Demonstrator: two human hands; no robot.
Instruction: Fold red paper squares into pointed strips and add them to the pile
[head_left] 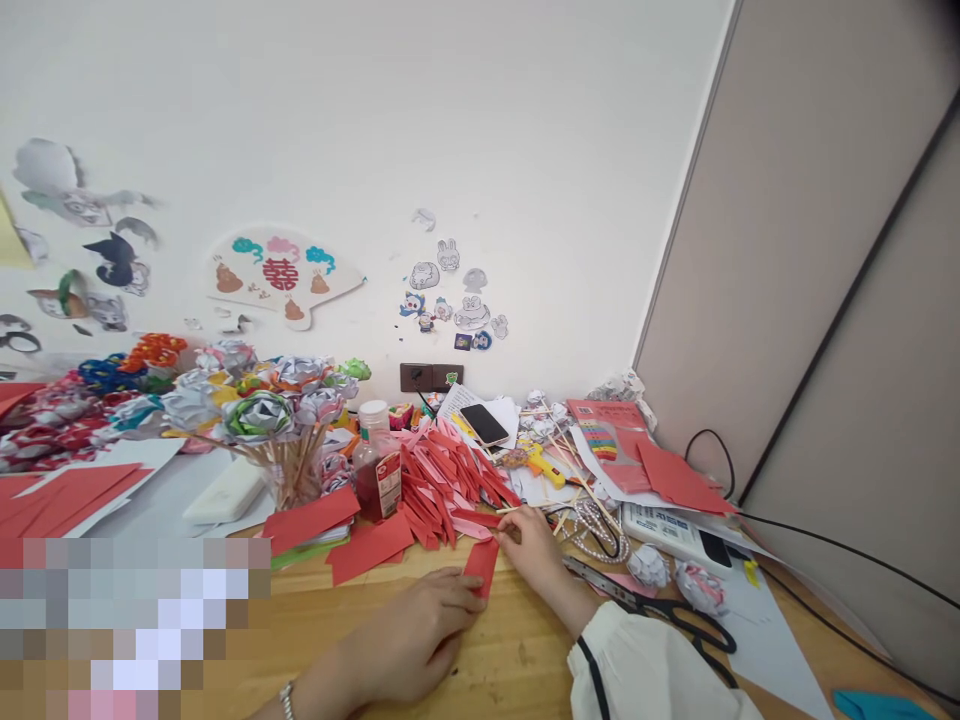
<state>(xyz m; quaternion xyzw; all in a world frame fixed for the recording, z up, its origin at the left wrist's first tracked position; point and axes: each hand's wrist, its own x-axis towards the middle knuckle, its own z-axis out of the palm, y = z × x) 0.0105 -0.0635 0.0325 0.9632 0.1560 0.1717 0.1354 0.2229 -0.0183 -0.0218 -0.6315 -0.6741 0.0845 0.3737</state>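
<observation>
Just above the table front, a small red paper strip [480, 568] slants between my two hands. My left hand [424, 630] has its fingers closed on the strip's lower end. At the upper end, the thumb and fingertips of my right hand [532, 548] pinch its corner. Right behind them lies a heap of folded red and pink paper strips [450, 470]. Flat red paper pieces [367, 548] rest to the left of the heap. Black-handled scissors [652, 600] lie by my right forearm.
A bottle of dark red liquid [377, 470] stands behind the red pieces. Paper flowers on sticks [259, 415] fill the back left. A phone [484, 425], a yellow glue gun [546, 466], bead strings [596, 530] and crumpled paper balls [649, 565] lie right. Black cables [847, 550] cross the right edge.
</observation>
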